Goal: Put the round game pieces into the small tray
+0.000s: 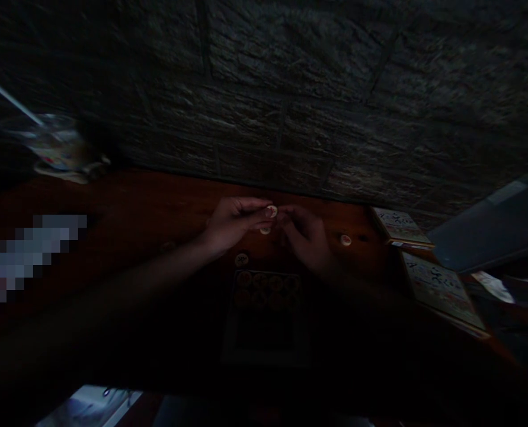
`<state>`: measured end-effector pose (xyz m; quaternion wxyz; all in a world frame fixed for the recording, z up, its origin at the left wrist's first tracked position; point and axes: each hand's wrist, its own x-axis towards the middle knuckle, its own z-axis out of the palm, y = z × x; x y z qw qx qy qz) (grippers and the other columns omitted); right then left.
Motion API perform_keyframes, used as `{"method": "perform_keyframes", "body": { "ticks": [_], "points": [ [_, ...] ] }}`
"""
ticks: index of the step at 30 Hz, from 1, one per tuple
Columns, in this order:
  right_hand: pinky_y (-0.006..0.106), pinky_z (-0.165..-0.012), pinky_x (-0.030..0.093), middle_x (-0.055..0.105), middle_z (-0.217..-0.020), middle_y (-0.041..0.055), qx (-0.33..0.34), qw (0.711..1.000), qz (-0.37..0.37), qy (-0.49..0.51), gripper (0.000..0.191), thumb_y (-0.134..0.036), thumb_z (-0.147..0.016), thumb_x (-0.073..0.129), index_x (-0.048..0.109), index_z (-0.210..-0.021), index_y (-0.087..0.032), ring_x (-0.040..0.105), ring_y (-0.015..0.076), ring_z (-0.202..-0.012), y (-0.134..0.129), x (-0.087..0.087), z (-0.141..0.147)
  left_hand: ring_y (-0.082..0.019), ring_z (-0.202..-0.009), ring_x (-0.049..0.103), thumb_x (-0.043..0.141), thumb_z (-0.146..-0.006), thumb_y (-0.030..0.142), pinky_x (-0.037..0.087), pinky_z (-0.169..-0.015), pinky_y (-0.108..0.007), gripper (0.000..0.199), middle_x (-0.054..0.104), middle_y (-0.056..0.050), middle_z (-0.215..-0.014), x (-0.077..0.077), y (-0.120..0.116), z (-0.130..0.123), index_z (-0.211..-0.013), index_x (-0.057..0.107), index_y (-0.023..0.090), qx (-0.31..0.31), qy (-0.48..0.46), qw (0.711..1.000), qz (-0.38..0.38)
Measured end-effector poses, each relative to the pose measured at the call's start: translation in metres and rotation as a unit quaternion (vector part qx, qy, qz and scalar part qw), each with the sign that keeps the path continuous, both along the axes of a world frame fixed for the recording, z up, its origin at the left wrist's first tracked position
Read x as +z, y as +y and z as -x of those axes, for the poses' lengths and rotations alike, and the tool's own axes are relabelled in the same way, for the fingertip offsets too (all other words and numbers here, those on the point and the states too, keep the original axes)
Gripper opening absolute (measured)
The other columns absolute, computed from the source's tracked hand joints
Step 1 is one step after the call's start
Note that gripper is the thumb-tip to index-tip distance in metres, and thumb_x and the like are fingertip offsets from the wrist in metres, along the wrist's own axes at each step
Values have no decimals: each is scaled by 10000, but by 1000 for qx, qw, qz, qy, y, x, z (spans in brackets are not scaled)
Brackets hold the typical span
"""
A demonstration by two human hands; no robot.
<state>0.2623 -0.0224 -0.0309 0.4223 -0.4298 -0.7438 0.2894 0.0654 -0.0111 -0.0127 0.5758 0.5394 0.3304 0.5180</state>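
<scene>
Disc (272,211) sat pinched in the left hand (230,224) — presumably keeping its printed side visible; right hand (307,236) — grip I couldn't determine.

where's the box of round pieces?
Head view, lower centre: the box sits below the left hand and right hand in frame, a loose round piece just off its far-left corner.

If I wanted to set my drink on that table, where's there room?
The widest bare-looking patch of table lies between the cup and the left hand, along the stone wall. Around that and the right hand, it's crowded with loose discs and a disc tray; two flat boxes take the right side. Nearer, it's too dark to judge.
</scene>
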Motion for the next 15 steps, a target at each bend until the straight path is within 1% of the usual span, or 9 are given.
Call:
{"method": "perform_keyframes", "body": {
  "ticks": [3,5,7,9,11,13,15],
  "points": [
    [275,-539,496,731,-758,10,-2,998,6,58,422,-610,-1042,598,728,-1185,-234,648,152,-592,-2,2,2,-228,-905,838,951,-775,328,702,-919,-406,320,861,-93,-1080,0,-8,3,-1066,869,221,5,22,1000,-9],
    [281,-553,504,747,-772,15,7,998,8,64,346,-547,-1034,645,756,-1116,-229,651,148,-595,-3,5,4,-230,-924,836,951,-773,330,699,-941,-418,293,860,-83,-1098,-1,-11,4,-1034,872,224,-2,30,999,-15],
    [287,-565,508,760,-778,20,3,998,-8,60,286,-503,-1018,684,771,-1034,-231,667,155,-615,-4,9,5,-241,-969,833,942,-786,347,694,-954,-423,291,857,-86,-1119,-3,-11,6,-1036,872,217,-14,28,999,-28],
    [301,-585,524,780,-796,34,-5,998,-16,53,269,-492,-1001,706,780,-978,-234,688,171,-639,-4,12,6,-250,-1006,829,933,-798,357,687,-956,-416,319,852,-95,-1150,-7,-7,8,-1070,866,205,-29,28,998,-47],
    [310,-597,538,794,-812,43,-13,998,-20,54,271,-502,-985,726,785,-936,-242,705,181,-652,-4,13,7,-241,-1010,828,928,-807,322,672,-966,-392,346,853,-94,-1149,-12,-4,10,-1124,854,206,-45,40,995,-83],
    [306,-584,534,791,-794,41,-24,998,-12,57,271,-512,-967,750,787,-903,-250,703,181,-638,-4,14,8,-227,-999,828,911,-830,297,659,-958,-364,358,858,-83,-1122,-15,-2,12,-1173,842,220,-49,66,990,-114],
    [297,-559,513,780,-764,33,-26,998,2,65,258,-502,-950,773,788,-882,-253,686,171,-608,-4,14,8,-222,-979,828,897,-849,303,656,-925,-348,353,862,-75,-1090,-16,-1,13,-1190,836,231,-46,84,987,-130]
  ]
}}
